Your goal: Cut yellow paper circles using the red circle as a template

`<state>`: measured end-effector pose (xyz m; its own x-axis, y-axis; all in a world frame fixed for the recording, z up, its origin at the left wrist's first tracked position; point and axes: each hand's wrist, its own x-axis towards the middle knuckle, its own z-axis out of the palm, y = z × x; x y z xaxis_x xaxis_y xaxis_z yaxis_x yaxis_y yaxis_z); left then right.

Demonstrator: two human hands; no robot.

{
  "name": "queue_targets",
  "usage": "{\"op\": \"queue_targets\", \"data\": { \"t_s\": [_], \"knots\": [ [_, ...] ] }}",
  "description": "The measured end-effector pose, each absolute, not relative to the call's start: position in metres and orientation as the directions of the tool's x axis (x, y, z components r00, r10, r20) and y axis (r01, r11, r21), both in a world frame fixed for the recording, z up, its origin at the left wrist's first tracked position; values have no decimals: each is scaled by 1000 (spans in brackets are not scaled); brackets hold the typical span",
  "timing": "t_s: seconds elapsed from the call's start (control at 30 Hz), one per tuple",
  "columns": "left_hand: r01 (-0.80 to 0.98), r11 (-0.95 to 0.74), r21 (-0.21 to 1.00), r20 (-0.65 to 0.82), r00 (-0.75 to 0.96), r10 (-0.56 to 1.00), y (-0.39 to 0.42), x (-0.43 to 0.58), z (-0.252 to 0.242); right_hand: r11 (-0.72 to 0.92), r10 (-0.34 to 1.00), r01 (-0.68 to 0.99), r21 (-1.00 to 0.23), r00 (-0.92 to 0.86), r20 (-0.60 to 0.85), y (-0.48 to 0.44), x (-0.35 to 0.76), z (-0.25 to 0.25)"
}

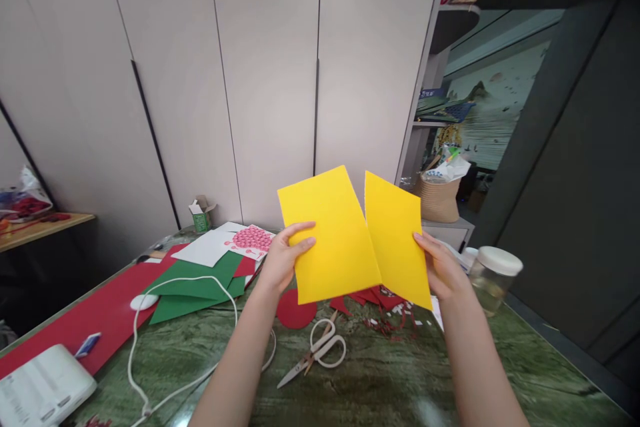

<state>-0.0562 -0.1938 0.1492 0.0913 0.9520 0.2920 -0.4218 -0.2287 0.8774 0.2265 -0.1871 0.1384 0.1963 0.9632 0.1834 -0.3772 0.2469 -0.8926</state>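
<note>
Above the table I hold yellow paper [327, 233] with both hands. It is in two parts with a gap between them at the top; lower down they meet, and I cannot tell whether they are joined there. My left hand [285, 257] pinches the left edge of the larger part, thumb and fingers on its front. My right hand [443, 267] grips the right edge of the smaller yellow part [395, 233], its fingers partly hidden behind. Below the paper lie white-handled scissors [320, 350] with blades apart, crossing a thin brownish stick. Behind them is a red paper circle [297, 310].
Red scraps [387, 320] lie right of the circle. Left are green paper [195, 287], red paper [105, 313], a pink-patterned card [251, 240], a white cable [135, 347] and a white device [45, 383]. A lidded jar [495, 280] stands beside my right forearm. Tall cabinets [270, 80] back the table.
</note>
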Motion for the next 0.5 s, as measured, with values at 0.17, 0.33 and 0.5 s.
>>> {"op": "queue_targets", "data": {
  "t_s": [0.17, 0.33, 0.5],
  "knots": [
    [-239, -388, 890, 374, -101, 922, -192, -65, 153, 437, 868, -292, -851, 383, 315, -188, 223, 139],
    [143, -552, 821, 570, -230, 789, -208, -60, 165, 429, 629, 397, -811, 513, 584, -196, 221, 143],
    [143, -577, 804, 592, -289, 753, -216, -57, 170, 298, 520, 575, -761, 571, 635, -203, 226, 146]
  ]
}}
